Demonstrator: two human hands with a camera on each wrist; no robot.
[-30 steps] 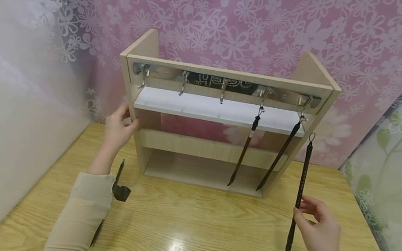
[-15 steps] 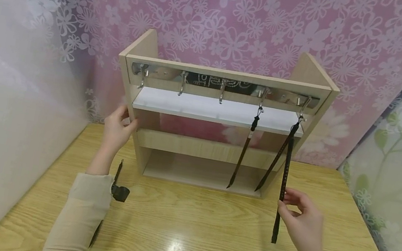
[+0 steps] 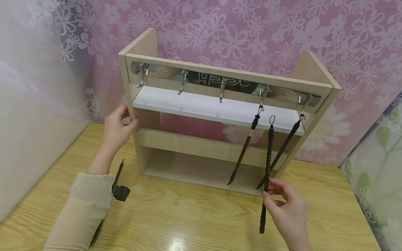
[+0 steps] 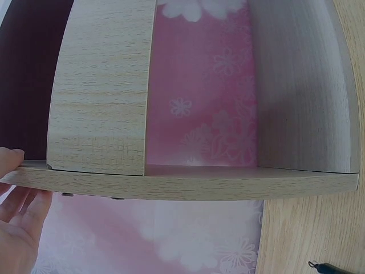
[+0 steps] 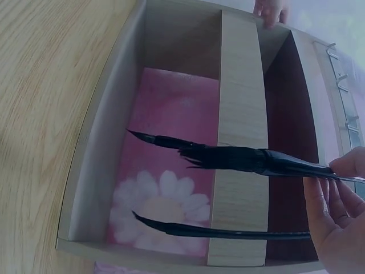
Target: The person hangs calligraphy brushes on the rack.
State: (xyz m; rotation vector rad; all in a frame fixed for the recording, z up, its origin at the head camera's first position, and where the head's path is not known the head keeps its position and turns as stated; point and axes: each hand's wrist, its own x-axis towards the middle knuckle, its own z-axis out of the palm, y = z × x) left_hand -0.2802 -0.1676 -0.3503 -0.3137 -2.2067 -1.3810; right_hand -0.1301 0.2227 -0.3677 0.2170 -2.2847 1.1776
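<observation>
My left hand (image 3: 117, 124) grips the left side panel of a light wooden shelf unit (image 3: 205, 148), thumb on the inner face. In the left wrist view, the fingers (image 4: 35, 214) press the panel's outer face. My right hand (image 3: 287, 210) pinches a black calligraphy brush (image 3: 269, 151) between thumb and fingers, loop up and bristles down. In the right wrist view, its frayed bristles (image 5: 228, 158) show. A brown calligraphy brush (image 3: 243, 151) and another dark brush (image 3: 286, 145) hang by loops from the two rightmost hooks. The held brush overlaps the latter in the head view.
A metal hook rail (image 3: 216, 81) runs along the shelf's top front; its three left hooks carry nothing. Partly hidden by the left forearm, a dark brush with a loop (image 3: 120, 169) lies on the wooden table (image 3: 167, 223). Flowered pink wall covering (image 3: 220, 16) stands behind.
My right hand has moved left with the held brush, from right of the shelf across the rightmost hanging brush to between the two hanging brushes. The left hand stays on the panel.
</observation>
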